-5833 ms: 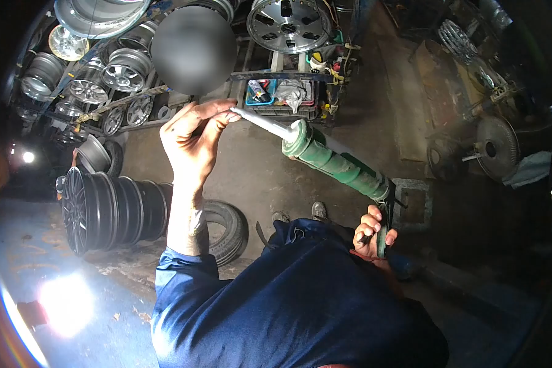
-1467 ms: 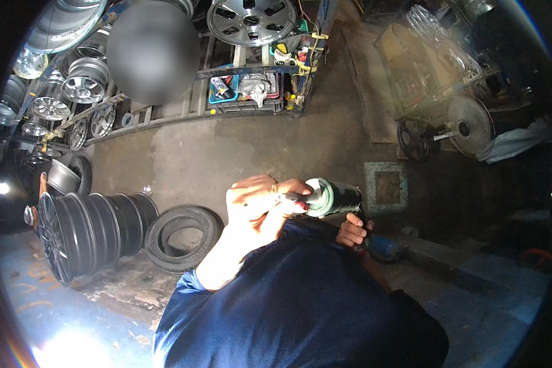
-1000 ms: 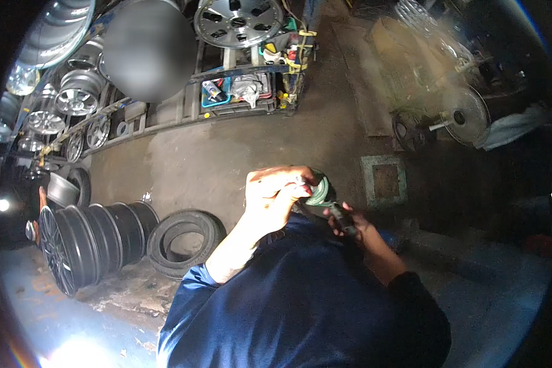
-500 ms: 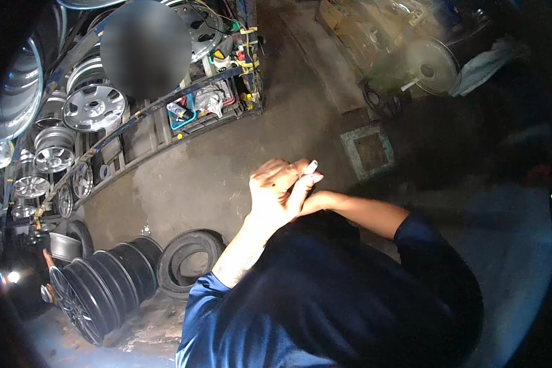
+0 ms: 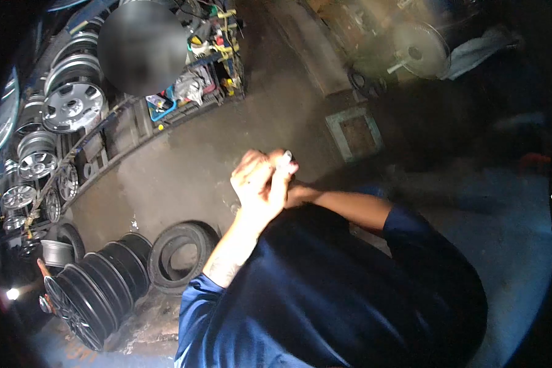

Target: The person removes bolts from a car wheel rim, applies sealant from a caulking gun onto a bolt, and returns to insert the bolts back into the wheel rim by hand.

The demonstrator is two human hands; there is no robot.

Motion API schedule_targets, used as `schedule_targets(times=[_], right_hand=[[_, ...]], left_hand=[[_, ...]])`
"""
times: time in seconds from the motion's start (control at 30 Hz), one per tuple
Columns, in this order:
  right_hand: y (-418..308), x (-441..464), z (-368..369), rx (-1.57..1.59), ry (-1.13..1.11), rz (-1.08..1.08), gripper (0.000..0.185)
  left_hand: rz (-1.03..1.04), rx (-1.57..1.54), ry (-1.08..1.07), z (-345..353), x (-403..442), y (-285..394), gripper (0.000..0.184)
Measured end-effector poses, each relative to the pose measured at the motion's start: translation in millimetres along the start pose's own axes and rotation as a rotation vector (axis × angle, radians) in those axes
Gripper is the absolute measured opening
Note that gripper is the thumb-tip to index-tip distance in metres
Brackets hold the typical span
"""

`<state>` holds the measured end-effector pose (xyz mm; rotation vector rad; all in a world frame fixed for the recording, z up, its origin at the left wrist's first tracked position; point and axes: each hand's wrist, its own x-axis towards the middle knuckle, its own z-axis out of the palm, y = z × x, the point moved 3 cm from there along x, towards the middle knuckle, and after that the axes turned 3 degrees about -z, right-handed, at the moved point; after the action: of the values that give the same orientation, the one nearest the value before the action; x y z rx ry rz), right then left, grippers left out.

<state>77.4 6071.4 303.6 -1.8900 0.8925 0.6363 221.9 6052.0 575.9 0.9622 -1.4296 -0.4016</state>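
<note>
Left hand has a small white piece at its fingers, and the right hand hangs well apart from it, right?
No: the head view shows the right hand close to the left hand, partly hidden. The white piece is as stated.

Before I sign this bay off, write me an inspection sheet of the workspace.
Surface: floor grey-brown and blotchy.
Job's things: pale tip in the left hand; whatever lies behind is hidden.
Clutter: tyre on the floor beside a row of dark rims.
Hands: left closed around the tip; right hand mostly hidden behind it, grip unclear.
Cables: thin lines near the rack, too small to identify.
Surroundings: silver rims on the rack; fan beyond.
</note>
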Motion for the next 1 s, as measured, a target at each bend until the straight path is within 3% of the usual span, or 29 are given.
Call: schedule_targets(times=[0.17, 0.4, 0.57, 1.0], right_hand=[[-25, -38, -32, 0.054, -0.003, 0.021, 0.053], [-11, -26, -18, 0.195, 0.183, -0.216, 0.060], [22, 15, 17, 0.155, 0.213, -0.124, 0.064], [-13, -27, -25, 0.125, 0.125, -0.070, 0.057]], left_hand=[[-0.043, -0.030, -0.007, 10, 0, -3, 0.009], [-0.070, -0.032, -0.007, 13, -2, -7, 0.009], [-0.070, -0.040, -0.003, 12, -3, -10, 0.010], [-0.092, -0.016, -0.044, 20, -1, -10, 0.008]])
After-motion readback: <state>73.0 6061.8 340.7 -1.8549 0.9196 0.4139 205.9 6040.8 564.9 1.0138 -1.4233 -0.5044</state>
